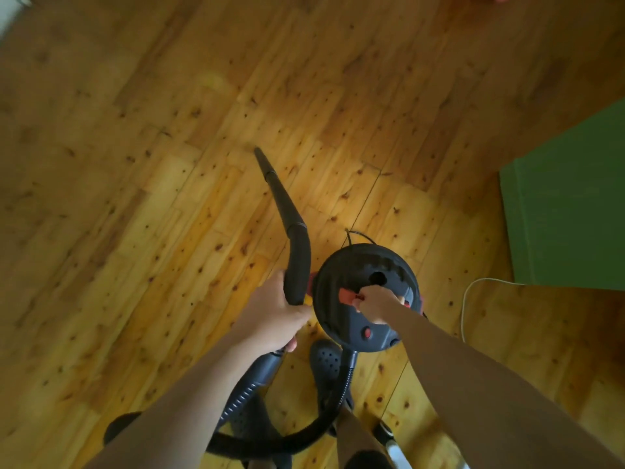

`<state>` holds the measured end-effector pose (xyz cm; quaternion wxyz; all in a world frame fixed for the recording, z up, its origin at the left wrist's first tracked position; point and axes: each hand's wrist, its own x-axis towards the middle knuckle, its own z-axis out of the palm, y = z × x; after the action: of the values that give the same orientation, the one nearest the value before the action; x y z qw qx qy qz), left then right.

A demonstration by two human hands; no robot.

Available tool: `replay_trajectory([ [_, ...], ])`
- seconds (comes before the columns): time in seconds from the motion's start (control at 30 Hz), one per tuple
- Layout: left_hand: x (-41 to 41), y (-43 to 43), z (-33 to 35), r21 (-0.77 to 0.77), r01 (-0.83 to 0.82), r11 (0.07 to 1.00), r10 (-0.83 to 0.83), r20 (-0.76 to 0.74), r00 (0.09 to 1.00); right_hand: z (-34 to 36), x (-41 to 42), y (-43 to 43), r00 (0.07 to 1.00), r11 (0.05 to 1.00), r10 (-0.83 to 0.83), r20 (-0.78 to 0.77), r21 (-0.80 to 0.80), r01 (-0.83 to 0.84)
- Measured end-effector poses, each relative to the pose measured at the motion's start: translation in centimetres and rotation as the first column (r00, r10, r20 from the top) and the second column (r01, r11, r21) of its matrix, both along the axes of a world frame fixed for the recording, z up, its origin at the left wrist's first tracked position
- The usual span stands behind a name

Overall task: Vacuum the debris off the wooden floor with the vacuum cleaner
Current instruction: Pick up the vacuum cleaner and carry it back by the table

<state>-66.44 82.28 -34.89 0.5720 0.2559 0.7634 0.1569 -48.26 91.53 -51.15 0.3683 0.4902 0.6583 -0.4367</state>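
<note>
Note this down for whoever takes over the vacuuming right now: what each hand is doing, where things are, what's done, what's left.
Left hand grips the bent wand; the nozzle points forward over the wooden floor.
Right hand grips the red handle on top of the canister.
The hose loops back near the feet.
Done: cannot tell, as no debris shows plainly.
Left: probably set the canister in place, then sweep the nozzle over the floor.

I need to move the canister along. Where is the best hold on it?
Take the red handle across the lid, coming from straight above. The canister stands upright with its lid facing up, and the round body offers nothing else to curl fingers round. The right hand grips it there now, while the left hand holds the wand.
</note>
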Motion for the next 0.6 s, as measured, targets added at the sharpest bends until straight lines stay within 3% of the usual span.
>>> replay_trajectory([
  [0.2,-0.5,-0.6,4.4,-0.005,0.006,1.0,-0.006,0.014,1.0,3.0,1.4,-3.2,0.981,0.986,-0.158,-0.112,0.034,0.163],
  [0.3,-0.3,-0.6,7.4,-0.003,0.093,0.996,-0.093,-0.024,0.995,5.4,1.5,-2.5,0.98,0.985,-0.165,-0.11,0.032,0.17],
  [0.6,1.5,1.2,19.6,0.054,0.323,0.945,-0.315,-0.123,0.941,17.7,3.6,-1.4,0.902,0.914,-0.377,-0.211,0.075,0.4],
])
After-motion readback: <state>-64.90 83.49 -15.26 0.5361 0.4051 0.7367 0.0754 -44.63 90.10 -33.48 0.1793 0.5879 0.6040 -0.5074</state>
